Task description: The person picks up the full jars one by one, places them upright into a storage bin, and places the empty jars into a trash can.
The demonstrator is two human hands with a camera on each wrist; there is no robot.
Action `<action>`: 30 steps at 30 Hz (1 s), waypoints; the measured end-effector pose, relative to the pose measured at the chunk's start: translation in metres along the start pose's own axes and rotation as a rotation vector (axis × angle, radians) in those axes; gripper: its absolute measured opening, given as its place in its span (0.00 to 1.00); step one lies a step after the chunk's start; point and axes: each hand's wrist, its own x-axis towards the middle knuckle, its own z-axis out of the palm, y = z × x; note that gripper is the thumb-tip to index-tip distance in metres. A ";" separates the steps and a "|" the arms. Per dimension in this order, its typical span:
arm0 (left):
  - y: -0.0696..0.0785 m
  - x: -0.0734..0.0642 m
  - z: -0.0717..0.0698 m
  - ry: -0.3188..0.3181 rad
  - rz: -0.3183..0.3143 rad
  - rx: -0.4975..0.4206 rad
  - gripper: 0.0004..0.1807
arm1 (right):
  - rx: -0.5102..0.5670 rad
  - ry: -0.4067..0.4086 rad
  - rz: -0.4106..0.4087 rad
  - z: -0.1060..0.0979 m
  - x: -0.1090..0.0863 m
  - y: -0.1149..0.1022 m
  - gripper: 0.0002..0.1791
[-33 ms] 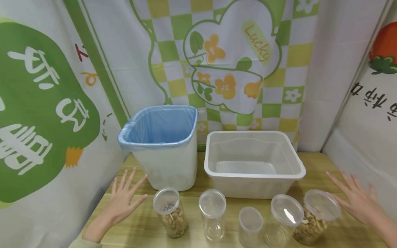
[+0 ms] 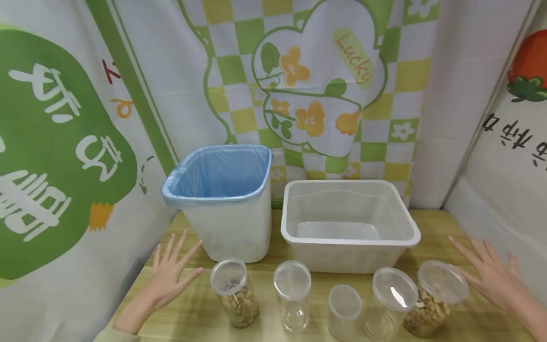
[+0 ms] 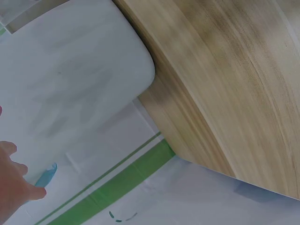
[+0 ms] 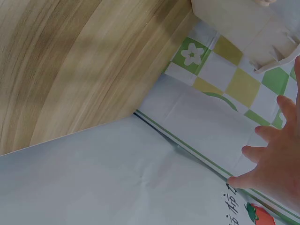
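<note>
wood-grain table (image 2: 192, 308) across lower frame, blue-lined white trash bin (image 2: 239, 232) left of centre, white plastic tub (image 2: 346, 259) right of centre. left hand (image 2: 168, 275) lower left, right hand (image 2: 491, 275) lower right, both spread wide, holding nothing. along bottom: left brown-filled jar (image 2: 240, 304), three see-through lidded jars (image 2: 293, 294), right brown-filled jar (image 2: 433, 301) beside right hand, contact unclear.

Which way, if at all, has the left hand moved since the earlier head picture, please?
No: in the head view, the left hand shows no visible shift against the wooden table.
</note>
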 end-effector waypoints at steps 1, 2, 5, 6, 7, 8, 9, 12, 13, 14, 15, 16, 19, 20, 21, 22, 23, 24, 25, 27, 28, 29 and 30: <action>0.000 0.000 0.000 0.000 0.000 0.001 0.33 | 0.002 0.000 -0.001 0.000 0.000 0.000 0.39; -0.001 0.000 0.001 -0.002 -0.001 0.002 0.33 | 0.005 0.000 0.000 0.000 0.000 0.000 0.39; -0.001 0.000 0.002 -0.003 0.000 0.003 0.33 | 0.012 -0.003 0.000 -0.001 0.001 0.001 0.39; -0.001 0.000 0.002 -0.003 -0.001 0.001 0.33 | 0.016 -0.002 0.001 -0.001 0.001 0.001 0.39; 0.000 0.000 0.002 -0.003 -0.004 -0.002 0.33 | 0.019 -0.002 0.002 -0.002 0.002 0.001 0.39; 0.000 0.000 0.002 -0.002 -0.005 -0.006 0.33 | 0.023 -0.001 0.003 -0.002 0.002 0.001 0.39; 0.000 -0.001 0.002 0.001 -0.007 -0.007 0.32 | 0.024 -0.001 0.002 -0.002 0.002 0.002 0.39; 0.001 -0.001 0.001 -0.004 -0.017 -0.011 0.32 | 0.036 -0.001 0.006 -0.003 0.003 0.002 0.38; 0.001 -0.001 0.000 -0.005 -0.019 -0.010 0.32 | 0.040 -0.003 0.008 -0.003 0.004 0.002 0.38; 0.001 -0.001 0.000 -0.008 -0.018 -0.007 0.32 | 0.046 -0.004 0.009 -0.004 0.004 0.002 0.38; 0.001 0.000 0.000 -0.012 -0.017 -0.005 0.33 | 0.050 -0.006 0.012 -0.004 0.005 0.002 0.38; 0.001 0.000 0.000 -0.015 -0.017 -0.003 0.33 | 0.057 -0.007 0.012 -0.005 0.005 0.002 0.38; 0.002 0.001 -0.001 -0.011 -0.006 -0.004 0.33 | 0.073 -0.006 0.005 -0.007 0.008 0.002 0.38; 0.002 0.001 -0.001 -0.010 -0.003 -0.005 0.33 | 0.078 -0.004 0.001 -0.008 0.010 0.002 0.38; 0.002 0.001 -0.001 -0.008 0.000 -0.009 0.33 | 0.082 -0.004 -0.004 -0.009 0.011 0.002 0.38; 0.002 0.001 -0.001 -0.006 0.002 -0.010 0.33 | 0.084 -0.003 -0.009 -0.009 0.013 0.002 0.38; 0.003 0.001 -0.001 -0.003 0.003 -0.013 0.33 | 0.091 -0.001 -0.014 -0.009 0.015 0.002 0.37; 0.003 0.001 -0.002 -0.002 0.002 -0.019 0.32 | 0.099 0.001 -0.023 -0.010 0.017 0.002 0.37; 0.003 0.001 -0.002 -0.002 0.001 -0.023 0.32 | 0.108 -0.001 -0.030 -0.010 0.019 0.002 0.37; 0.005 0.002 -0.003 0.000 0.001 -0.027 0.32 | 0.126 0.002 -0.043 -0.010 0.025 0.002 0.36; 0.005 0.003 -0.003 -0.003 0.000 -0.029 0.32 | 0.137 0.009 -0.052 -0.011 0.028 0.001 0.36; 0.006 0.003 -0.004 -0.003 -0.001 -0.038 0.32 | 0.158 0.015 -0.058 -0.011 0.031 0.001 0.35; 0.007 0.004 -0.005 -0.005 -0.001 -0.043 0.32 | 0.169 0.020 -0.071 -0.012 0.034 0.000 0.35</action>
